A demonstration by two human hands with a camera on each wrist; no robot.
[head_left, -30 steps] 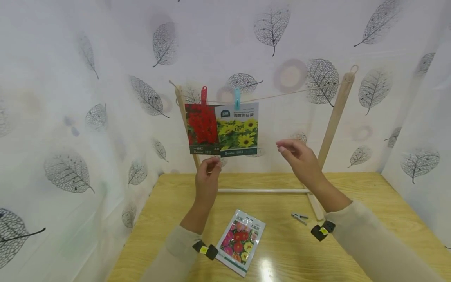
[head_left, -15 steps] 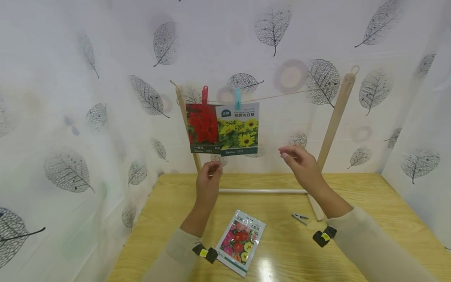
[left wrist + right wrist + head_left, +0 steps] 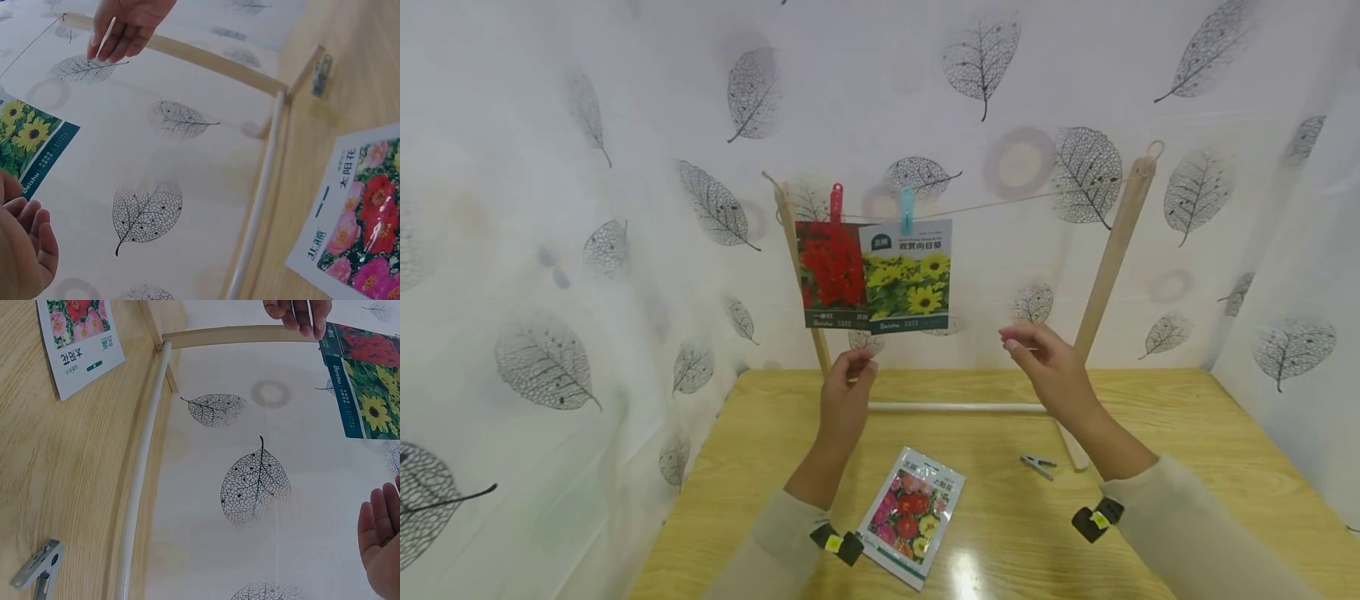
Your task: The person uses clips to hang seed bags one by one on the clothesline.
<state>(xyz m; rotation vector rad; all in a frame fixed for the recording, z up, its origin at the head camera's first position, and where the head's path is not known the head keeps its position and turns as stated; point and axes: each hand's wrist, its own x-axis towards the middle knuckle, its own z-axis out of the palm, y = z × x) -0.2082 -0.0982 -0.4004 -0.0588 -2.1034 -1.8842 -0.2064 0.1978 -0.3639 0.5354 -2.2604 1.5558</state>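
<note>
Two seed packets hang side by side from a string in the head view. A red clothespin (image 3: 837,202) holds the red flower packet (image 3: 831,271), and a light blue clothespin (image 3: 907,212) holds the sunflower packet (image 3: 910,279), which overlaps it. Just below their lower edges is my left hand (image 3: 842,404), fingers loosely bent around nothing. My right hand (image 3: 1056,375) hovers to the right of the sunflower packet, relaxed and holding nothing. In the right wrist view its fingers (image 3: 378,519) are nearly straight. A third packet (image 3: 913,517), with mixed flowers, lies on the table between my forearms.
A grey clothespin (image 3: 1037,464) lies on the table (image 3: 1000,533) near the frame's right foot. Wooden posts (image 3: 1112,258) carry the string (image 3: 1015,200), and a white rod (image 3: 958,407) joins them low down. Leaf-print sheeting (image 3: 880,75) surrounds the table behind and at both sides.
Both hands have sunk a little, away from the hanging packets, and the right hand has also drifted slightly right. The packets and the clothespins stay where they were.
</note>
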